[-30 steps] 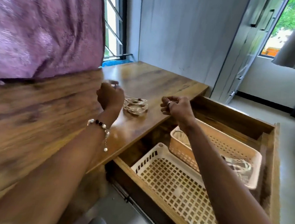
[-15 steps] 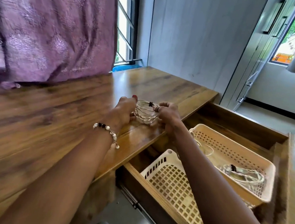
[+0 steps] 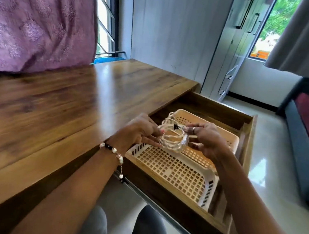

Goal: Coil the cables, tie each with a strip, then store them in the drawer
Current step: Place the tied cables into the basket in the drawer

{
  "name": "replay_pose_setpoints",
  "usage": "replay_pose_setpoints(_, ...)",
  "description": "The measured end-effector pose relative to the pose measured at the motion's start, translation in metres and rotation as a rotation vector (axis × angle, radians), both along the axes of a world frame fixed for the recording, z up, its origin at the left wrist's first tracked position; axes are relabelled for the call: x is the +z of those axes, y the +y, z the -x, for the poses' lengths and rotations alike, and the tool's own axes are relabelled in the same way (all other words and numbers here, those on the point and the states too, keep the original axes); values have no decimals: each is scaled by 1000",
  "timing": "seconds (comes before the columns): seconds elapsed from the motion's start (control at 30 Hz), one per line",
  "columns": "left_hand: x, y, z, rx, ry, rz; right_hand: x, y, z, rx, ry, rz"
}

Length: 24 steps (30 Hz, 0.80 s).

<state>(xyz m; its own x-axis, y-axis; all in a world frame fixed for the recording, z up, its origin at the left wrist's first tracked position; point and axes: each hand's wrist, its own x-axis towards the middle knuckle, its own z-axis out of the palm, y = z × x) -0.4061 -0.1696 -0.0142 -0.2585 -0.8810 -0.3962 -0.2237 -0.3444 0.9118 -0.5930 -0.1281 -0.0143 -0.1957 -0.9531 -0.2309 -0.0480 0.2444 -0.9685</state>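
Note:
A coiled white cable [image 3: 172, 139] with a black tie strip at its top hangs in the air above the open wooden drawer [image 3: 179, 210]. My left hand [image 3: 141, 130] pinches the coil's left side. My right hand [image 3: 207, 138] pinches its right side near the strip. Below the coil, a white lattice basket [image 3: 175, 172] sits in the front of the drawer. A beige basket [image 3: 228, 140] lies behind it; my hands and the coil hide most of its inside.
The wooden desk [image 3: 66, 109] spreads to the left, with a purple curtain [image 3: 38, 22] behind it. A grey wardrobe [image 3: 236, 45] and a window stand at the back right. A dark bed frame [image 3: 304, 141] borders the tiled floor on the right.
Both hands took hold of the coiled cable on the desk and lifted it to the right, off the desk top. It now hangs over the baskets in the drawer.

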Motion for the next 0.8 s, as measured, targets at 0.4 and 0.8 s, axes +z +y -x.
replay_pose_setpoints(0.4,-57,19,26,-116,-356,79,-59,21,11,212,317,-287)
replay_pose_setpoints(0.8,-50,23,52,-152,-532,865,-48,41,56,-648,950,215)
